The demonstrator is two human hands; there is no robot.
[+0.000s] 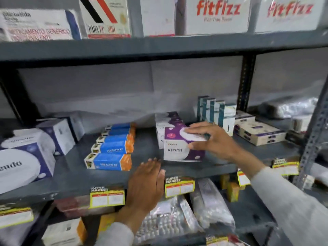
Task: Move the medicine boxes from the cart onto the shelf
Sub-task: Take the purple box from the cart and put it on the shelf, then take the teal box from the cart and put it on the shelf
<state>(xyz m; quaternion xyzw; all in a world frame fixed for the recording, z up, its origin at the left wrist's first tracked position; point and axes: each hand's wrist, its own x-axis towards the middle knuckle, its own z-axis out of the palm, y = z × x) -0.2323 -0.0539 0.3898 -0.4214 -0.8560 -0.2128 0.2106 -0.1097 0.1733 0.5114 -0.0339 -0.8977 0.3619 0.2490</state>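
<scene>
A purple and white medicine box [179, 148] stands on the grey middle shelf [149, 148], in front of more boxes of the same kind. My right hand [211, 139] grips it from the right, fingers over its top and thumb on its front. My left hand [147, 183] is flat and spread, fingertips at the shelf's front edge just left of the box, holding nothing. The cart is out of view.
Blue and orange boxes [111, 148] lie in a row to the left, large white and navy boxes [26, 157] at far left. Teal boxes [218, 112] and beige boxes [257, 132] stand right. Blister packs [186, 215] fill the lower shelf. A perforated upright [314, 139] is at right.
</scene>
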